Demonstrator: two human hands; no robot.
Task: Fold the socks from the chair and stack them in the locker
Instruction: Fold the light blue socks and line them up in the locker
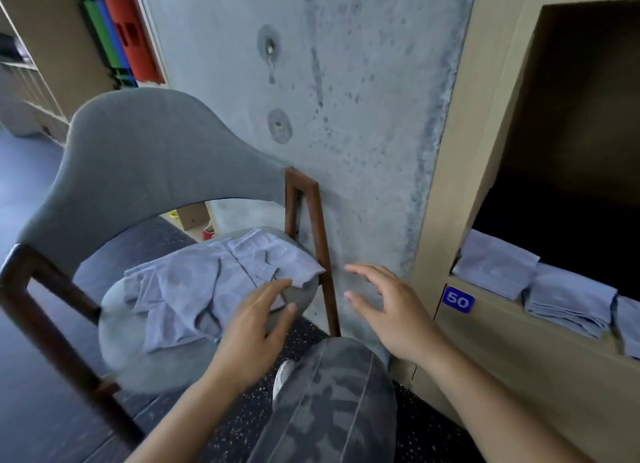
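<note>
Several loose pale-blue socks [207,282] lie in a rumpled heap on the round grey seat of the chair [145,358]. My left hand [256,327] hovers over the seat's right edge with straight fingers, just touching or above the nearest sock; it holds nothing. My right hand [391,310] floats in the air between the chair and the locker, fingers spread and empty. To the right, the open locker [485,185] holds folded pale-blue socks [568,300] stacked along its front lip.
The chair's grey padded back [156,158] and brown wooden frame [322,255] stand against a concrete pillar [346,116]. A blue tag reading 50 [458,300] marks the locker below. My knee in camouflage trousers [332,393] is at the bottom centre.
</note>
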